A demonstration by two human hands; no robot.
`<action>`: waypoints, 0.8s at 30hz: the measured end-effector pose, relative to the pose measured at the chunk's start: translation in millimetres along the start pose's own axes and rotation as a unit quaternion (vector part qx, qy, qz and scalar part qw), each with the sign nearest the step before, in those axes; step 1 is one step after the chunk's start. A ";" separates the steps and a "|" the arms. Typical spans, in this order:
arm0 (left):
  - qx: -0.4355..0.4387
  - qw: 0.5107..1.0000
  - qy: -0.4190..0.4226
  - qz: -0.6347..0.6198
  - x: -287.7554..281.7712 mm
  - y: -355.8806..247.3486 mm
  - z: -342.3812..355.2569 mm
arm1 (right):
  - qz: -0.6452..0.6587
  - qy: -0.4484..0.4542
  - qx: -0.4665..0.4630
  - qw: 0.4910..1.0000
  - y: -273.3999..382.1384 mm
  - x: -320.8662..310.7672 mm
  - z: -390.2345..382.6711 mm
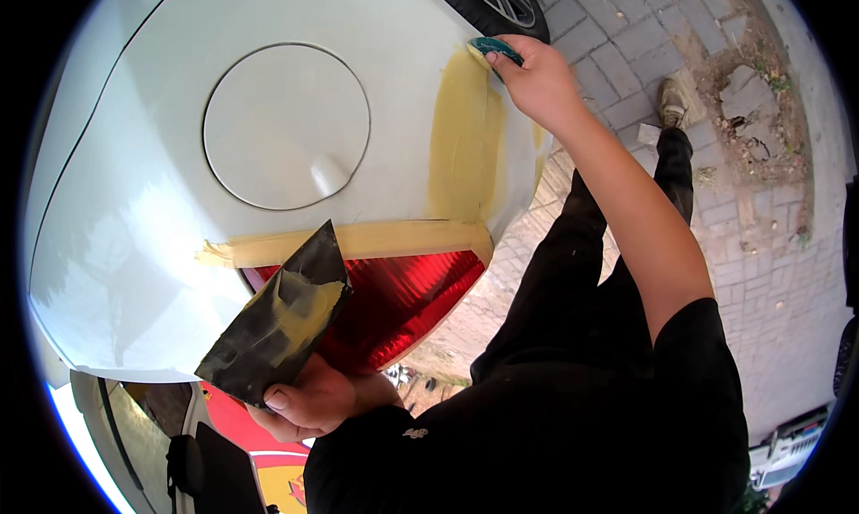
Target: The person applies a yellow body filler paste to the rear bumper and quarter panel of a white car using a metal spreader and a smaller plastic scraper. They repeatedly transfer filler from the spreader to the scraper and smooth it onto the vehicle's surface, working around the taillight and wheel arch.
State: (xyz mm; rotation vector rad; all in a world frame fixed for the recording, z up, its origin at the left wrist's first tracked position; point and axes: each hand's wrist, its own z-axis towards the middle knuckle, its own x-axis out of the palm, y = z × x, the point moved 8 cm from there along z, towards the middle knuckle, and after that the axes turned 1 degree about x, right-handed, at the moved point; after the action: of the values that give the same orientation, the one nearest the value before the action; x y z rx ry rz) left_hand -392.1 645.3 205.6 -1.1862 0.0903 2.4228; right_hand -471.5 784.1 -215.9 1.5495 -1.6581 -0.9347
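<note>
My left hand (309, 402) grips a dark, flat mixing board (255, 348) by its lower corner. A lump of yellow body filler (306, 310) is smeared across the board, which is held in front of the red tail light (407, 299). Further up, my right hand (541, 77) pinches a green putty spreader (497, 45) against the white car panel (394, 120), close to the wheel. Below the spreader runs a broad yellow filler patch (458, 147) on the panel. Another yellow strip (367, 239) borders the top of the tail light.
A round fuel flap (286, 125) sits in the panel to the left. The car's wheel (497, 4) is at the top. Grey paving (617, 67) lies at the right, with a broken slab (747, 98) in bare soil. Another vehicle (148, 442) stands at lower left.
</note>
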 end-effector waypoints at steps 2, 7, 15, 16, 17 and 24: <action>0.011 1.000 0.019 -0.005 0.4 -4.7 1.8 | -0.022 -0.030 -0.052 0.998 7.6 4.4 -1.9; 0.131 0.980 0.141 0.048 1.1 -12.4 1.6 | -0.029 -0.054 -0.135 0.989 28.0 12.2 -30.6; 0.274 0.915 0.135 0.263 0.4 -19.9 -12.5 | 0.002 -0.012 -0.159 0.987 59.4 19.8 -111.5; 0.264 0.920 0.141 0.253 3.3 -21.8 -10.5 | 0.005 -0.009 -0.161 0.987 61.5 19.6 -120.0; 0.268 0.917 0.140 0.260 3.5 -21.8 -10.5 | 0.009 -0.006 -0.163 0.987 64.2 19.3 -128.2; 0.311 0.887 0.142 0.312 -5.1 -14.0 -16.0 | 0.043 0.099 -0.188 0.976 77.3 14.8 -167.4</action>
State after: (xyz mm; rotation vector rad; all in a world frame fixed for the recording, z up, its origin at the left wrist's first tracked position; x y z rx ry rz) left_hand -371.8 652.2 201.2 -1.2967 1.4177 2.3570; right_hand -369.1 762.9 -63.3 1.2600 -1.3080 -0.9509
